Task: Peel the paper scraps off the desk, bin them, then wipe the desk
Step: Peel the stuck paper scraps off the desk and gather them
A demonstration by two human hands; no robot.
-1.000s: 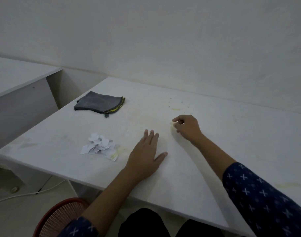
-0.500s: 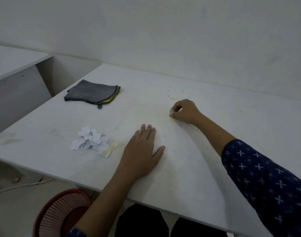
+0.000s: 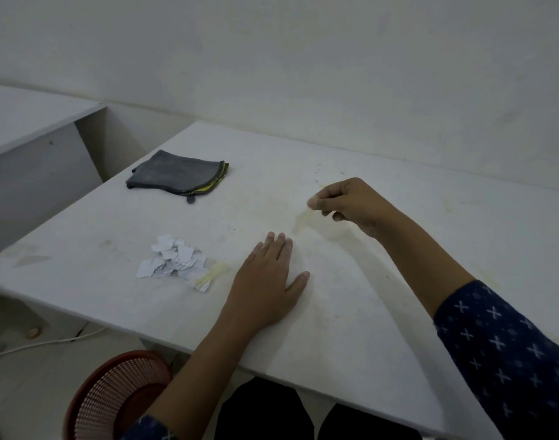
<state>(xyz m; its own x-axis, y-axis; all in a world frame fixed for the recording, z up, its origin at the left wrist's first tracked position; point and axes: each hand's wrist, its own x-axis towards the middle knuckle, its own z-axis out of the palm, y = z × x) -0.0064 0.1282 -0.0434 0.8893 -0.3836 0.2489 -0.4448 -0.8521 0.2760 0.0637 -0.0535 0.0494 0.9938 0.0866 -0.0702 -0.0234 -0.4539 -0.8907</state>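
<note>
My right hand (image 3: 348, 201) is raised a little above the white desk (image 3: 351, 328), its thumb and fingertips pinching the top end of a thin yellowish translucent strip (image 3: 302, 222) that stretches down to the desktop. Flat on the desk in front of me, my left hand (image 3: 265, 281) presses down with straight fingers. To its left lies a heap of several white paper scraps (image 3: 173, 260) with a peeled yellowish strip (image 3: 211, 274) at its right edge. A folded dark grey cloth (image 3: 179, 174) with a yellow edge lies at the far left of the desk.
A red slatted waste basket (image 3: 113, 395) stands on the floor below the desk's near left edge. A white cable (image 3: 49, 342) runs across the floor. A second white desk (image 3: 33, 128) stands to the left. The wall lies close behind.
My right hand has lifted off the desk, pulling the yellowish strip up with it. The left hand stays flat in place. The camera view has shifted slightly.
</note>
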